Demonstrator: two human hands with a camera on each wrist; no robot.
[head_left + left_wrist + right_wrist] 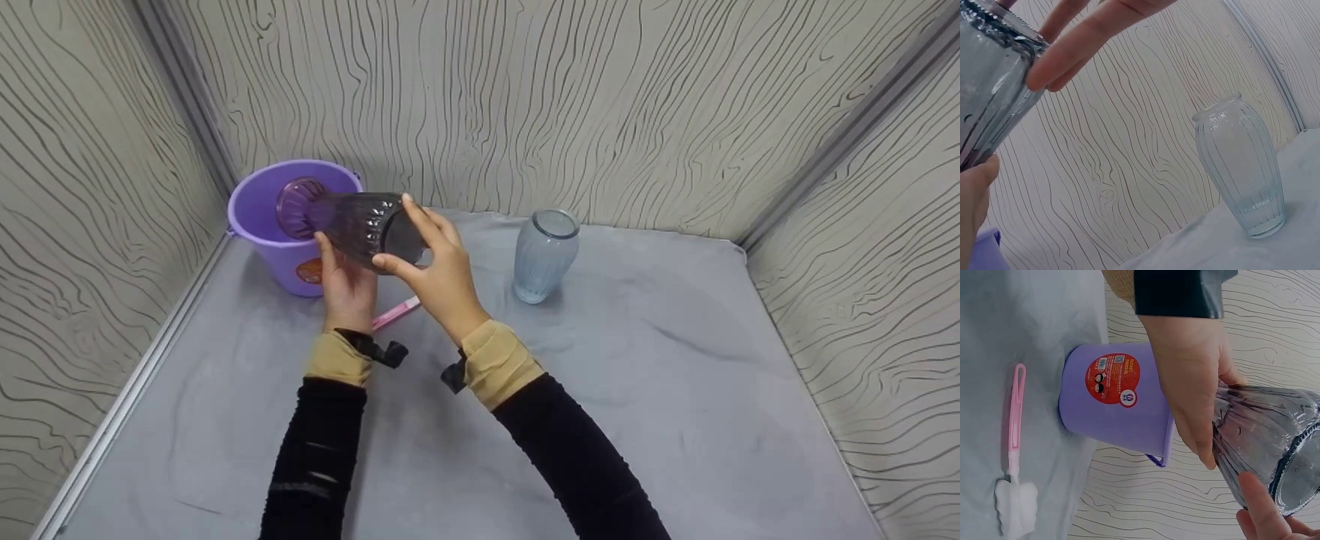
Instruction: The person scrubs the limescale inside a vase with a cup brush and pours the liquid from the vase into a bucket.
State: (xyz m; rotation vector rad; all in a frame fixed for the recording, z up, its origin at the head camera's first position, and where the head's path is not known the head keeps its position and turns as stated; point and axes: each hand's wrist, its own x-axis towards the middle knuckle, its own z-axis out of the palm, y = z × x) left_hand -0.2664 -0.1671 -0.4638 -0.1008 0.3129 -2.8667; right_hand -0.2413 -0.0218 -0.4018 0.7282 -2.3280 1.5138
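Both our hands, left hand [346, 289] under the body and right hand [439, 266] at the base, are clamping a dark glass vase [352, 219] tipped over the purple bucket [259, 217] at far left; wet-looking glass may be slipping, striking the rim.

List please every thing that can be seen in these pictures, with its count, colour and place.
dark ribbed glass vase: 1, smoky grey, held tipped on its side, mouth over the bucket
purple plastic bucket: 1, purple with a red label, back left corner
clear ribbed glass vase: 1, pale blue-clear, upright on the cloth, right of the hands
pink-handled sponge brush: 1, pink with white head, lying beside the bucket
grey cloth: 1, grey, covers the table
left hand: 1, holds the dark vase from below
right hand: 1, fingers round the vase's base
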